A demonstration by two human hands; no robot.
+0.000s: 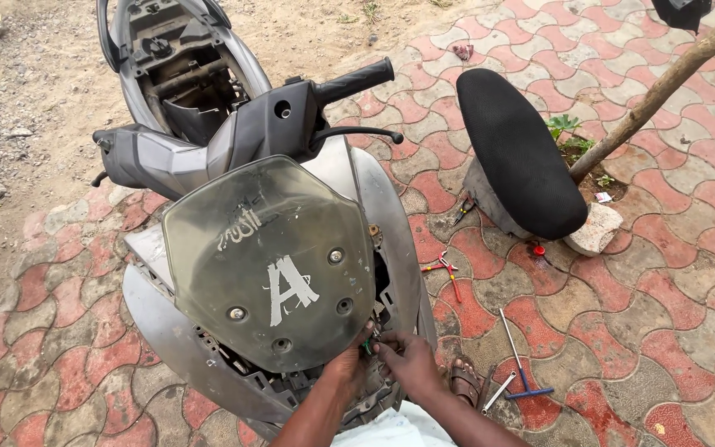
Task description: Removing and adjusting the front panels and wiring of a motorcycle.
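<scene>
Here, both hands meet under the windshield [268, 263] of a stripped grey scooter [233, 149]: left hand [347, 367] and right hand [408, 361] pinch small green wiring [368, 343] at its 5 o'clock edge. At 3 o'clock, the seat [516, 155] rests on paving [664, 314] among pliers [447, 270] and a T-wrench [521, 364].

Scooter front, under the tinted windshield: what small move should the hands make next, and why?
Probably pull the small green part gently outward: both hands, left hand and right hand, pinch it in the opened front panel, below the windshield.
</scene>
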